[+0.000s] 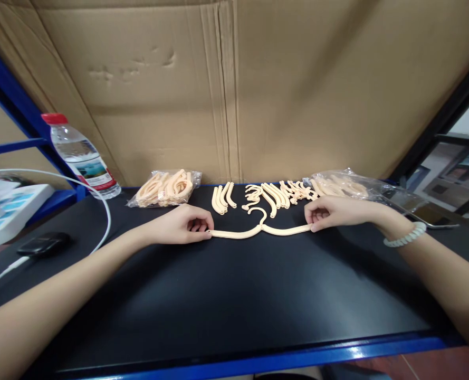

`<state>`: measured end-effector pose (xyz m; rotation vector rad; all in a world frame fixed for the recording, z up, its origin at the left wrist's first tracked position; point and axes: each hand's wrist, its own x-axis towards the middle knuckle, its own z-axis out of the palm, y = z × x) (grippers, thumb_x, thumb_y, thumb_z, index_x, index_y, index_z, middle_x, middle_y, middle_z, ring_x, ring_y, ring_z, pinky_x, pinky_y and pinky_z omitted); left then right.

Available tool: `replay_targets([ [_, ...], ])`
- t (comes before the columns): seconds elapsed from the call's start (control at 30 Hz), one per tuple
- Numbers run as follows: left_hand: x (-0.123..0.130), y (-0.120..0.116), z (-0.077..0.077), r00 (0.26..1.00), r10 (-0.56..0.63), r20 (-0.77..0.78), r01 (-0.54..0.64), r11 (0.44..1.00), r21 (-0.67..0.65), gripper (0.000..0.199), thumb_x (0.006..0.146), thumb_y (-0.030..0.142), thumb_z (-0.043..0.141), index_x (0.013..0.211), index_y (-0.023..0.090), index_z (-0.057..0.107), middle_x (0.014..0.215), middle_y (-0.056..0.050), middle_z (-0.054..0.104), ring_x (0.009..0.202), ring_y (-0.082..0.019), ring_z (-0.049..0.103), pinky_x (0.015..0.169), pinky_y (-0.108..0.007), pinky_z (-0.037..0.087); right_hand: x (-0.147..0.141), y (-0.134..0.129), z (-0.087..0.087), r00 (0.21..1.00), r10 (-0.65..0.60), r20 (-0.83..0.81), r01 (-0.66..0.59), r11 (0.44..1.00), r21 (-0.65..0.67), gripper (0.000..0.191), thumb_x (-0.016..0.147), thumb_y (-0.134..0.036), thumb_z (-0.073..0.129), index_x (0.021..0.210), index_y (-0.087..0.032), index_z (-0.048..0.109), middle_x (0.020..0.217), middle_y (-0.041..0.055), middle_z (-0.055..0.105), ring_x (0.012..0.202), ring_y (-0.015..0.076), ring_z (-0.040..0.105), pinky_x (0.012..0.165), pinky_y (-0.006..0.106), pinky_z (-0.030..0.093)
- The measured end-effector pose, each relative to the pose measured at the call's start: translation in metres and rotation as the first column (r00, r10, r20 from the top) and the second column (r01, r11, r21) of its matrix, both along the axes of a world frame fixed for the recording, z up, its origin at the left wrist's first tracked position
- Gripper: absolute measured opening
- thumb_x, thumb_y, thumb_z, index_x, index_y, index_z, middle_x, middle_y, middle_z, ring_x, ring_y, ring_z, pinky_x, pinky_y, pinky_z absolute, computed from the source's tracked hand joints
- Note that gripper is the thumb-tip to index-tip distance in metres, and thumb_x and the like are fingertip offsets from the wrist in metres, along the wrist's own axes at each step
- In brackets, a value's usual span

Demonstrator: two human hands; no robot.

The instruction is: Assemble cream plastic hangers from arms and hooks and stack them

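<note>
A cream hanger [238,234] with a curved hook on top is spread wide over the black table [234,295]. My left hand [182,224] pinches the tip of its left arm, and my right hand [333,212] pinches the tip of its right arm. The two arms meet at the middle under the hook, which points away from me. Just behind it lie a small row of curved arm pieces [223,198], a larger row of them [274,198] and a pile of loose hooks [252,195].
Clear bags of cream parts lie at the back left [165,189] and back right [337,184]. A water bottle [82,158] stands at the left, near a white cable [108,211] and a black device [44,244]. Cardboard [234,95] rises behind the table.
</note>
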<state>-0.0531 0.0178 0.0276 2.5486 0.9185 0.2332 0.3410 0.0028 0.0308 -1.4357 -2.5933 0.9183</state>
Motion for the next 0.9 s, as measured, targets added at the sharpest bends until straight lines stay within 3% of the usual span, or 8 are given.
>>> replay_targets([
  [0.2, -0.001, 0.002, 0.0, 1.0, 0.017, 0.025, -0.016, 0.999, -0.045, 0.023, 0.083, 0.037, 0.062, 0.089, 0.015, 0.068, 0.067, 0.0, 0.06, 0.06, -0.012, 0.056, 0.053, -0.02, 0.043, 0.002, 0.001, 0.0, 1.0, -0.013, 0.017, 0.013, 1.0, 0.0, 0.027, 0.076, -0.043, 0.067, 0.081, -0.017, 0.064, 0.072, 0.0031, 0.062, 0.067, 0.0177, 0.056, 0.06, 0.029, 0.041],
  [0.3, 0.0, 0.005, -0.005, 0.985, 0.102, 0.14, -0.09, 0.992, -0.092, 0.031, 0.083, 0.04, 0.061, 0.103, 0.016, 0.064, 0.07, 0.0, 0.062, 0.06, -0.011, 0.055, 0.052, -0.02, 0.042, 0.004, 0.002, -0.001, 0.999, -0.034, -0.016, 0.034, 0.999, -0.004, 0.037, 0.075, -0.051, 0.068, 0.089, -0.017, 0.064, 0.077, 0.0045, 0.064, 0.073, 0.0202, 0.059, 0.063, 0.03, 0.044],
  [0.43, 0.003, 0.007, -0.017, 0.879, 0.31, 0.362, -0.268, 0.95, -0.161, 0.031, 0.085, 0.043, 0.058, 0.097, 0.015, 0.064, 0.066, 0.001, 0.059, 0.057, -0.01, 0.052, 0.051, -0.02, 0.041, 0.005, 0.007, -0.007, 0.997, -0.049, -0.059, 0.052, 0.997, 0.049, 0.043, 0.083, -0.059, 0.055, 0.085, -0.017, 0.062, 0.075, 0.0044, 0.063, 0.07, 0.019, 0.058, 0.063, 0.03, 0.042],
  [0.53, 0.004, 0.009, -0.023, 0.812, 0.4, 0.425, -0.341, 0.916, -0.211, 0.031, 0.084, 0.045, 0.058, 0.087, 0.015, 0.063, 0.063, 0.002, 0.057, 0.051, -0.009, 0.048, 0.047, -0.02, 0.039, 0.004, 0.011, -0.013, 0.993, -0.079, -0.085, 0.085, 0.994, 0.074, 0.047, 0.085, -0.062, 0.049, 0.077, -0.017, 0.058, 0.068, 0.0028, 0.059, 0.061, 0.0166, 0.055, 0.06, 0.03, 0.041],
  [0.9, 0.003, 0.013, -0.028, 0.804, 0.417, 0.424, -0.348, 0.908, -0.234, 0.029, 0.081, 0.043, 0.059, 0.078, 0.015, 0.066, 0.06, 0.002, 0.058, 0.048, -0.008, 0.047, 0.047, -0.019, 0.038, -0.003, 0.008, -0.012, 0.989, -0.12, -0.082, 0.126, 0.99, 0.069, 0.055, 0.082, -0.07, 0.046, 0.069, -0.018, 0.055, 0.066, 0.003, 0.057, 0.06, 0.0164, 0.053, 0.061, 0.031, 0.042],
])
